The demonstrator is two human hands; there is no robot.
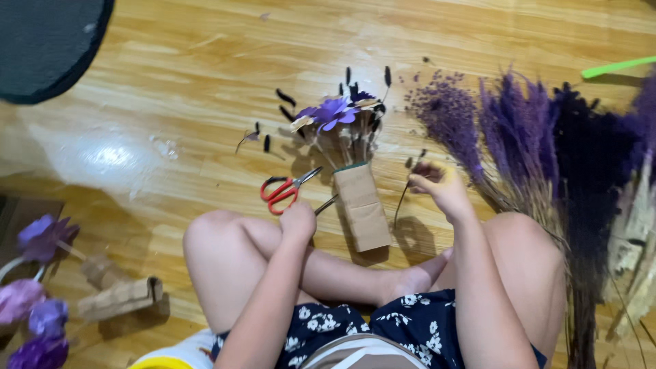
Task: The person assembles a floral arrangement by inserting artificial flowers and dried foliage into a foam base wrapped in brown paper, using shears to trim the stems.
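Head view of a seated person, legs crossed on a wooden floor [205, 82], in dark shorts with a white flower print. Nearest the body, the two hands are held well apart, one over each knee. The left hand [298, 220] is curled shut; a thin grey stem or tool pokes out of it toward the wrapped bunch, though what exactly it grips cannot be told. The right hand [443, 184] is pinched closed on a thin dark stem [402, 201] that hangs down from the fingers to the floor. Between the hands lies the small bouquet [348, 137]: a purple paper flower with pale and dark dried sprigs fanned above it, its stalks bound in a sleeve of brown kraft paper [361, 207] whose lower end points toward the person's shins. The sleeve lies just beside the left hand and near, but apart from, the right. Red-handled scissors [283, 191] rest on the floor just beyond the left hand, blades toward the bouquet. Loose dark sprig tips are scattered around the flower head. Farther right, bundles of dried purple grass [519, 130] and near-black grass [591, 164] lie across the floor beside the right knee. At far left lie purple paper flowers [41, 236] and a brown paper roll [119, 298]; a dark round mat [48, 41] occupies the upper left corner.
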